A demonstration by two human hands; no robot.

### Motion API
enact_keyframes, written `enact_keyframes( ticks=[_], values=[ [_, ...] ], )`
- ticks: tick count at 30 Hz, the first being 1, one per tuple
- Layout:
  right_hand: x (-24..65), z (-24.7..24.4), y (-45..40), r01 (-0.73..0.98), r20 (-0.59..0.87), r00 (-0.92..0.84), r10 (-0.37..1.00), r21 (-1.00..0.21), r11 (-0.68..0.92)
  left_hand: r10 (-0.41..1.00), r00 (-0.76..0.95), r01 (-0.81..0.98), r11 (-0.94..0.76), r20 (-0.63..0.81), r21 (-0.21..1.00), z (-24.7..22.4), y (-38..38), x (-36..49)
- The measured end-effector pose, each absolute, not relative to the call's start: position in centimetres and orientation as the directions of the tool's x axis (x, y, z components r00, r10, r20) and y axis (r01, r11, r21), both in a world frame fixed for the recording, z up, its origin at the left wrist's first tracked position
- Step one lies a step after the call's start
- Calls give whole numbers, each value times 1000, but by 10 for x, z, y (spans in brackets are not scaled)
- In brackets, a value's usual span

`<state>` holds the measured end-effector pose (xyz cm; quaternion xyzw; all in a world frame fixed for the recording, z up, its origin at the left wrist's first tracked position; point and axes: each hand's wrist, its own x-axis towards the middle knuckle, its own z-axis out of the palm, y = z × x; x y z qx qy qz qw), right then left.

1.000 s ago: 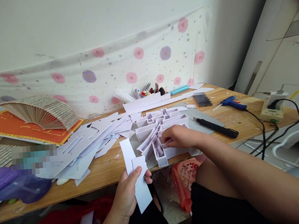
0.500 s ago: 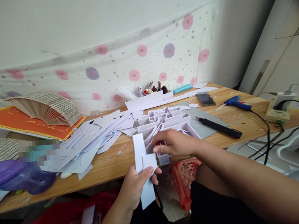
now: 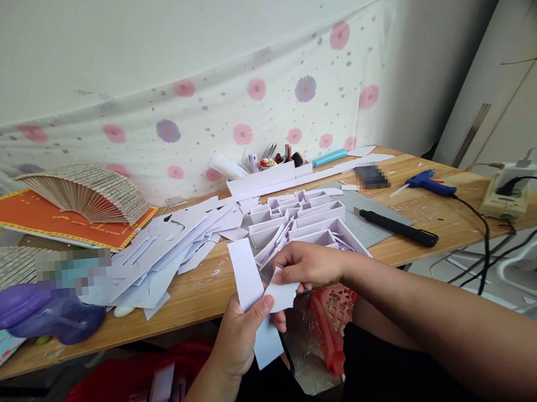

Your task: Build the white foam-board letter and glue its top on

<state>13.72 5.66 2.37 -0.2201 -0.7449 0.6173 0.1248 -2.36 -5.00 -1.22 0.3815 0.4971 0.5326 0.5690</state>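
Observation:
My left hand (image 3: 242, 336) is closed round a long white strip of card or foam board (image 3: 246, 268), held tilted in front of the table edge. A smaller white piece with a ragged edge (image 3: 283, 297) lies across the strip, under my left thumb. The fingers of my right hand (image 3: 313, 262) pinch the upper edge of that smaller piece. Just beyond my hands stands a white model of thin upright walls and small compartments (image 3: 319, 219). Part of it is hidden behind my right hand and arm.
Right of the model lie a grey cutting mat (image 3: 393, 215), a black utility knife (image 3: 398, 228) and a blue glue gun (image 3: 429, 182) with its cord. White offcuts (image 3: 161, 253), a folding fan (image 3: 91, 193) and a purple container (image 3: 49, 311) fill the left. A red basket (image 3: 327, 326) stands below.
My right hand has come down from beside the model and taken hold of the smaller white piece. That piece now sits turned at an angle across the strip.

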Motion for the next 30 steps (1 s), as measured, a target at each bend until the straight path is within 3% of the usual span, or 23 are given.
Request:
enact_keyframes(
  ticks=[6, 11, 13, 15, 18, 21, 23, 26, 30],
  values=[
    [136, 24, 45, 258, -188, -911, 366, -954, 153, 997, -6, -58, 77, -77, 995, -12, -56, -30],
    [133, 17, 23, 86, -82, -986, 148, -996, 21, 977, 210, -152, 67, -34, 986, -14, -69, -47],
    [124, 10, 11, -19, -5, -980, 198, -993, -117, 952, 305, -187, 25, 34, 982, -14, -71, -51],
    [115, 4, 4, -159, 81, -935, 346, -966, -204, 940, 330, -241, -6, 88, 971, -15, -71, -50],
    [116, 5, 17, -285, 177, -783, 596, -954, -92, 965, 220, -341, -60, 142, 938, -17, -64, -41],
    [147, 17, 52, -82, 252, -675, 693, -960, 269, 994, 43, -427, -69, 96, 902, -20, -55, -33],
    [176, 25, 74, 208, 274, -637, 721, -838, 503, 997, -81, -439, -43, 8, 898, -21, -50, -31],
    [210, 30, 91, 575, 227, -579, 783, -568, 589, 982, -180, -382, -10, -63, 924, -23, -47, -29],
    [221, 28, 90, 723, 71, -632, 772, -304, 620, 972, -198, -337, 53, -126, 940, -25, -47, -24]
  ],
)
